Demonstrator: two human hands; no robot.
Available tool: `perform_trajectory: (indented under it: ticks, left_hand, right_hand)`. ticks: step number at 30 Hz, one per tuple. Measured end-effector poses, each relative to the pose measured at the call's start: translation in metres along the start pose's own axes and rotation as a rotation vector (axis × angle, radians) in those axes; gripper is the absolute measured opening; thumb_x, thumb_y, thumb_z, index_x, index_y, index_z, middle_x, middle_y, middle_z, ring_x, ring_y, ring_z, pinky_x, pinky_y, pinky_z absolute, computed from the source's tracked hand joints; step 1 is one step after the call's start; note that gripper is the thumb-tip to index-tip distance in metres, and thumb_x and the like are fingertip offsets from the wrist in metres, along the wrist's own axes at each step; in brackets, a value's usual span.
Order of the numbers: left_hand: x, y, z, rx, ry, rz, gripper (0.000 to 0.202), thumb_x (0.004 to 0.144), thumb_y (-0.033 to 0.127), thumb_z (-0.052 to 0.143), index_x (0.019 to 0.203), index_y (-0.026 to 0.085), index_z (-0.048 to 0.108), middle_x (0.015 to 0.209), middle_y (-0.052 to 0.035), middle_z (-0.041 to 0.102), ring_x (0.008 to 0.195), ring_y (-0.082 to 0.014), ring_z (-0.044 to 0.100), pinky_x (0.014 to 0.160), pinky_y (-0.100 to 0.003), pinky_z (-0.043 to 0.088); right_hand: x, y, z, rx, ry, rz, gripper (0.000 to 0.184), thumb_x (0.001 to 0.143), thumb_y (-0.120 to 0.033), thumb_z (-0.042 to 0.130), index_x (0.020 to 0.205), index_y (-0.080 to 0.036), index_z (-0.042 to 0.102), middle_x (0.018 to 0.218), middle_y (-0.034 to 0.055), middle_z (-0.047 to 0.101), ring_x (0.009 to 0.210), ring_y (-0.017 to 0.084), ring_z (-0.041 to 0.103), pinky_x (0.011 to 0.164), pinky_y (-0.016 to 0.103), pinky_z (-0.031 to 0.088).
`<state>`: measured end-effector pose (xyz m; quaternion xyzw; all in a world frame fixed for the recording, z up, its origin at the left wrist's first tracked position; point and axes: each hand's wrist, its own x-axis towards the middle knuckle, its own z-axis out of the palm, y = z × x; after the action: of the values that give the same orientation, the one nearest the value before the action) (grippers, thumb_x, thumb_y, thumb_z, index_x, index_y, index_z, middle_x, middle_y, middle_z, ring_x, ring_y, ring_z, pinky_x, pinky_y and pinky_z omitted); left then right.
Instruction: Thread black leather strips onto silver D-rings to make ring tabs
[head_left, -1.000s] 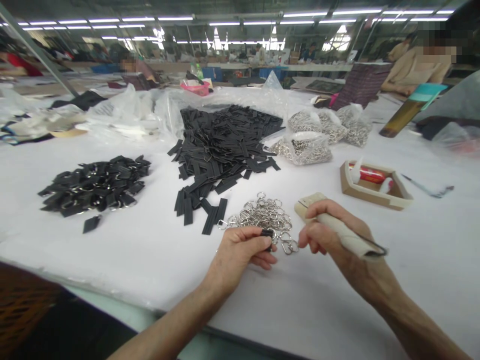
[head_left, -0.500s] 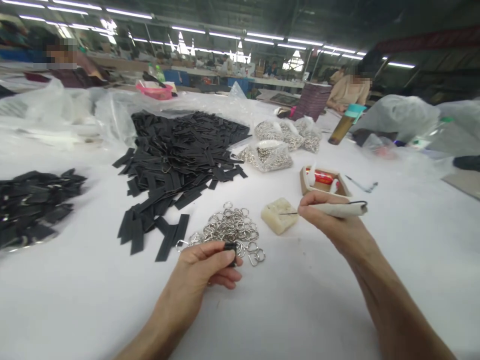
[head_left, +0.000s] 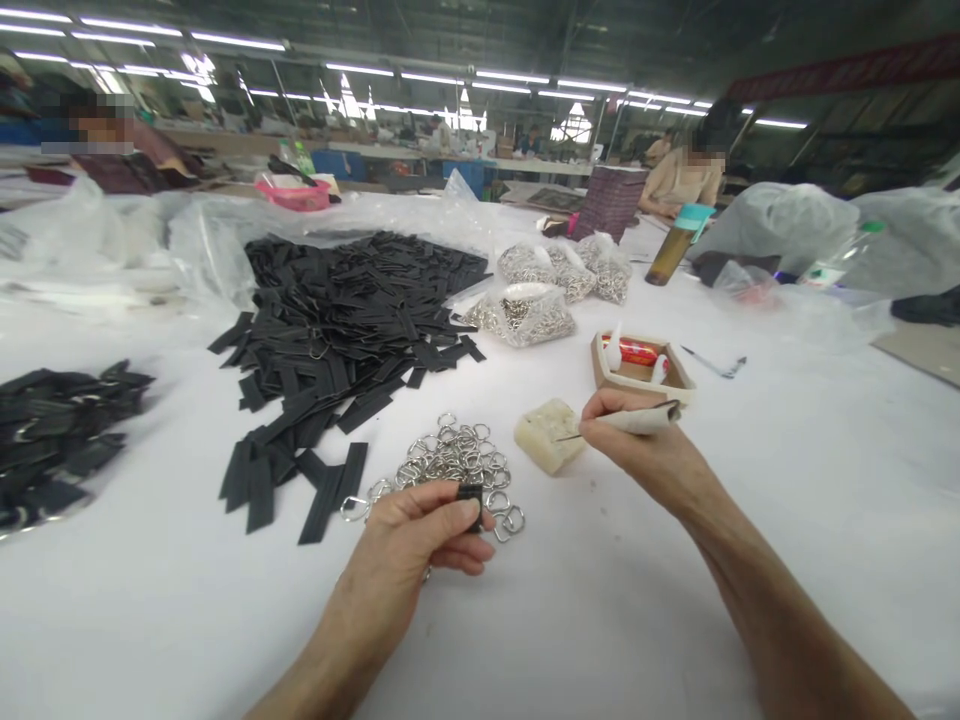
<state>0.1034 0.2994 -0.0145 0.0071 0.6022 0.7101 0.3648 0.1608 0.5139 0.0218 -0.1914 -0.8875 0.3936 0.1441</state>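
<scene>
Left hand (head_left: 420, 535): closed, thumb and fingertips pinching a small black piece (head_left: 471, 497) low over the white surface (head_left: 750, 560), at the near edge of a loose heap of metal rings (head_left: 450, 458). The pinch appears to press the piece flat on itself; whether a ring is threaded through it cannot be told.

Right hand (head_left: 637, 445): closed around a thin tool (head_left: 641, 420) with a pale wrapped handle, held like a pen. Its fine metal tip points left and meets a pale waxy block (head_left: 544, 438) that lies just beside the rings, within short reach of both hands.

Supplies lie in an arc beyond:
- a large spread of black strips (head_left: 352, 300), its nearest strips close to the rings;
- clear bags of rings (head_left: 529, 312) farther back;
- a small open tray (head_left: 600, 372) holding a red tube, just behind the right hand.

A separate heap of black pieces (head_left: 60, 430) lies well apart at far left, seemingly sorted away from the raw strips. Other people sit at distant tables.
</scene>
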Motion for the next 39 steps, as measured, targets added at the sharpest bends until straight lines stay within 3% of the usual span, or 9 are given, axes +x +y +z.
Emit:
perform_trajectory:
  ticks: [8, 15, 19, 22, 25, 31, 39]
  left_hand:
    - [-0.003, 0.000, -0.002, 0.003, 0.000, -0.001, 0.019, 0.062, 0.025, 0.074, 0.070, 0.010, 0.064, 0.071, -0.0088, 0.070, 0.049, -0.0131, 0.062, 0.048, -0.021, 0.051]
    - [-0.002, 0.000, -0.003, -0.018, -0.025, 0.015, 0.016, 0.066, 0.024, 0.071, 0.071, 0.011, 0.065, 0.073, -0.0085, 0.071, 0.053, -0.0128, 0.063, 0.052, -0.021, 0.051]
    - [-0.003, -0.002, -0.004, -0.016, -0.054, 0.044, 0.013, 0.070, 0.024, 0.067, 0.072, 0.012, 0.064, 0.074, -0.0076, 0.070, 0.056, -0.0135, 0.064, 0.054, -0.023, 0.052]
    - [-0.005, -0.002, -0.002, 0.009, -0.098, 0.072, 0.012, 0.072, 0.023, 0.064, 0.071, 0.011, 0.066, 0.077, -0.0074, 0.070, 0.057, -0.0136, 0.064, 0.057, -0.024, 0.052]
    - [-0.007, 0.000, 0.000, 0.035, -0.106, 0.083, 0.011, 0.072, 0.022, 0.063, 0.072, 0.011, 0.066, 0.077, -0.0072, 0.070, 0.058, -0.0140, 0.064, 0.058, -0.025, 0.053]
    - [-0.009, 0.003, 0.003, 0.095, -0.128, 0.096, 0.009, 0.073, 0.019, 0.061, 0.073, 0.012, 0.067, 0.075, -0.0060, 0.069, 0.060, -0.0139, 0.064, 0.059, -0.024, 0.053]
    - [-0.011, 0.004, 0.005, 0.127, -0.141, 0.090, 0.010, 0.072, 0.018, 0.061, 0.073, 0.012, 0.068, 0.070, -0.0055, 0.069, 0.059, -0.0145, 0.064, 0.058, -0.023, 0.052]
  right_hand:
    - [0.002, 0.006, 0.007, 0.011, -0.050, 0.081, 0.008, 0.066, -0.024, 0.051, 0.062, -0.018, 0.055, 0.053, -0.0039, 0.046, 0.050, 0.011, 0.037, 0.044, 0.022, 0.023]
    - [-0.001, 0.003, -0.003, 0.108, -0.010, 0.022, 0.010, 0.071, -0.025, 0.054, 0.064, -0.017, 0.057, 0.053, -0.0030, 0.043, 0.050, 0.011, 0.033, 0.044, 0.023, 0.020]
    - [-0.006, 0.003, -0.009, 0.431, -0.022, 0.024, 0.014, 0.071, -0.026, 0.061, 0.063, -0.016, 0.056, 0.049, -0.0041, 0.036, 0.046, 0.009, 0.027, 0.042, 0.023, 0.014]
    - [-0.011, 0.002, -0.004, 0.749, -0.178, 0.008, 0.016, 0.072, -0.026, 0.063, 0.064, -0.016, 0.056, 0.048, -0.0050, 0.033, 0.045, 0.007, 0.022, 0.042, 0.023, 0.011]
    - [-0.019, -0.004, 0.006, 0.882, -0.299, 0.025, 0.014, 0.073, -0.026, 0.063, 0.066, -0.015, 0.057, 0.048, -0.0054, 0.032, 0.045, 0.006, 0.022, 0.042, 0.022, 0.012]
    - [-0.024, -0.016, 0.022, 0.893, -0.354, 0.077, 0.014, 0.069, -0.025, 0.063, 0.062, -0.015, 0.055, 0.049, -0.0054, 0.033, 0.045, 0.007, 0.023, 0.042, 0.023, 0.013]
    - [-0.024, -0.017, 0.026, 0.861, -0.369, 0.104, 0.013, 0.067, -0.025, 0.063, 0.062, -0.016, 0.055, 0.049, -0.0050, 0.035, 0.046, 0.007, 0.025, 0.043, 0.023, 0.015]
